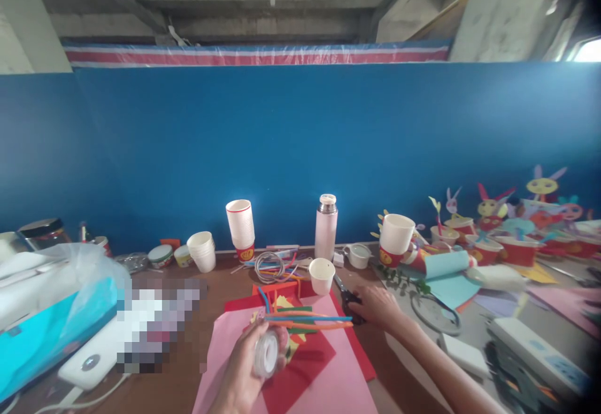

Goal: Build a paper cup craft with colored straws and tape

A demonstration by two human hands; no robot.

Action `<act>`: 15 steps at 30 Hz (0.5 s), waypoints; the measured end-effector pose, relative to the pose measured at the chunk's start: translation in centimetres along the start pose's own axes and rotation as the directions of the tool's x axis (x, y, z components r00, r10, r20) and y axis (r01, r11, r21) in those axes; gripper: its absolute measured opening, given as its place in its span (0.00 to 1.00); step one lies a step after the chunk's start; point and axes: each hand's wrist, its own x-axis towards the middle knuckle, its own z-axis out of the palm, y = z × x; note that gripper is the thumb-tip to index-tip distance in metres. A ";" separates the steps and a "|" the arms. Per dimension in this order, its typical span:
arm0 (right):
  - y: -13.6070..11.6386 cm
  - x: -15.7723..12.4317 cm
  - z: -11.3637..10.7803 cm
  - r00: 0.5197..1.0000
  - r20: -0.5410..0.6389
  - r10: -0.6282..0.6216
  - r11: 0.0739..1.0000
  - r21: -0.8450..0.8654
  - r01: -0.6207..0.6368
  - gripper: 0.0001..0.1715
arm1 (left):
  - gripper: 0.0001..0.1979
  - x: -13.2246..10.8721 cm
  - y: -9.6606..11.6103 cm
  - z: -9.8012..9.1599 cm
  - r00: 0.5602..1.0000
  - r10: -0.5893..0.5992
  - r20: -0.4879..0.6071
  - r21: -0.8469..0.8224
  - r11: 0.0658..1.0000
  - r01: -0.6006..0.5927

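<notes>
My left hand (251, 354) is closed around a roll of clear tape (267, 354), held low over the paper. Long thin blue and orange strips (323, 321) stick out to the right from beside its fingers; whether the hand pinches them too is hard to see. Under them are yellow and green cut pieces (297, 326), partly covered. To the right, my right hand (375, 304) has its fingers on the black handles of a pair of scissors (346, 295), whose blades point away toward a white paper cup (322, 275). Pink paper (225, 351) and red paper (310, 376) lie beneath.
Stacked paper cups (240, 226), a pink thermos (325, 229) and a coil of wire (270, 268) stand along the blue partition (282, 138). Rabbit-faced cup crafts (498, 213) crowd the right, near a white power strip (535, 351). A plastic bag (89, 270) is at left.
</notes>
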 end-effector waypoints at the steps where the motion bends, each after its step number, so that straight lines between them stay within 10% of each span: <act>1: -0.2 0.0 0.0 1.000 0.003 -0.007 1.000 -0.012 0.007 0.13 | 0.07 0.0 0.0 0.0 1.000 0.012 -0.010 -0.001 1.000 -0.012; 11: 2.9 -1.3 -2.9 0.999 0.023 0.030 0.996 0.079 -0.031 0.14 | 0.11 -0.3 0.0 0.4 1.000 0.027 0.002 -0.009 1.000 -0.027; 15: 4.5 -3.1 -4.7 0.995 0.070 -0.076 0.751 0.660 0.011 0.19 | 0.11 -0.2 -0.2 0.2 1.000 0.011 -0.009 0.013 1.000 -0.011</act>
